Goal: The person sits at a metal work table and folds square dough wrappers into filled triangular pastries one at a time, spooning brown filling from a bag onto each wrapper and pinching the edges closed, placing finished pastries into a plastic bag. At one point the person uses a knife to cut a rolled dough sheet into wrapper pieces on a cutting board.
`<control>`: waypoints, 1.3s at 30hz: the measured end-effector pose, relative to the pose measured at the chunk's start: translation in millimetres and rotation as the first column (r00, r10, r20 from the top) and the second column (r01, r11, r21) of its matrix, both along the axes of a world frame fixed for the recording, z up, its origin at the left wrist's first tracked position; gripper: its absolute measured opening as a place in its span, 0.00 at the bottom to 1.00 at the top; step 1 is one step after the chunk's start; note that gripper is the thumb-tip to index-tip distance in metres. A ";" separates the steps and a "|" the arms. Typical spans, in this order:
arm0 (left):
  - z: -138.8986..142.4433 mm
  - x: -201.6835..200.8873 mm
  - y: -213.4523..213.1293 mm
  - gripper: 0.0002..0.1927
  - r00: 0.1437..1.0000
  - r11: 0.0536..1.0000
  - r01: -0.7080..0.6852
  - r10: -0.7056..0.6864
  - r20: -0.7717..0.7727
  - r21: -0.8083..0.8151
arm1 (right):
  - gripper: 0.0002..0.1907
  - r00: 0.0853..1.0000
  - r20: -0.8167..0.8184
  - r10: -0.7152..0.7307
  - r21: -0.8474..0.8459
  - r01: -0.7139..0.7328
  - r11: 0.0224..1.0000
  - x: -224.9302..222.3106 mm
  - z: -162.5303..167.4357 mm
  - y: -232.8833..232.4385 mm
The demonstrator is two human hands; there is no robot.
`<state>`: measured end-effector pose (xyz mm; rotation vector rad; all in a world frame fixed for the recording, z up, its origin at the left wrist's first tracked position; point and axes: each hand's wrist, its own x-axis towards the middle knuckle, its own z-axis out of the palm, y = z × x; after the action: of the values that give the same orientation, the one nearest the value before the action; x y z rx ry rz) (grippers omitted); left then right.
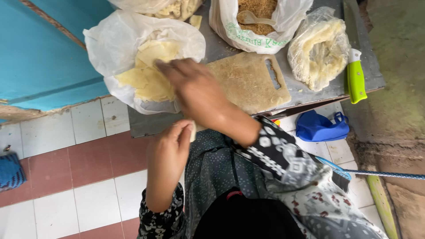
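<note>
**Hands at the bag of pale wrappers**

While the right hand (pixel 197 90) reaches across the body to the left, its fingers (pixel 166 67) lie stretched out flat on the stack of thin pale-yellow dough sheets (pixel 148 75) inside the crumpled white plastic bag (pixel 106 42). Whether those fingers pinch a sheet or only rest on it cannot be told, since the back of the hand hides the fingertips' undersides. The left hand (pixel 170 148) sits lower, just off the near edge of the grey metal tabletop (pixel 146 124), and its thumb and fingers are closed narrowly on a small pale piece of dough (pixel 193 131) that peeks out at the fingertips.

Just to the right of the reaching hand lies a rectangular wooden cutting board (pixel 248 82) with a slot handle, dusted with crumbs. Behind it stands an open white plastic sack of brown crumbs (pixel 259 11) with a pale plastic spoon (pixel 252 18) resting inside. Farther right is a clear plastic bag holding a creamy, shredded mass (pixel 318 48), and beside that a knife with a lime-green handle (pixel 355 79) near the table's right edge. Below the table, a blue cloth bag (pixel 318 126) lies on the red-and-white tiled floor (pixel 79 177).
</note>
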<state>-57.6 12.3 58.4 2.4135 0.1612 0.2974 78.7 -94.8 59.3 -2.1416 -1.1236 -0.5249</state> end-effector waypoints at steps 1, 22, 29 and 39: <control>3.6 4.0 -7.0 0.10 0.998 0.999 0.052 -0.052 0.036 0.013 | 0.33 0.998 -0.058 -0.018 0.027 0.019 0.999 -7.6 -3.4 -24.3; -67.0 79.2 -72.7 0.14 0.951 0.966 0.089 -0.010 0.309 -0.243 | 0.24 0.867 0.047 -0.496 -0.232 0.492 0.839 -61.8 -55.1 -201.0; -53.2 69.1 -60.7 0.17 0.983 0.973 0.009 0.033 0.178 -0.230 | 0.25 0.882 -0.391 -0.263 0.006 0.288 0.958 -43.0 -31.6 -182.5; -49.2 61.0 -52.3 0.13 0.973 0.996 0.006 0.016 0.231 -0.093 | 0.34 0.976 -0.061 -0.211 -0.359 0.176 0.916 -17.7 -35.9 -114.8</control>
<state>3.4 -39.9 9.2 2.2656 0.0740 0.5577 61.0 -209.6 23.4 -2.5793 -1.0152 -0.3153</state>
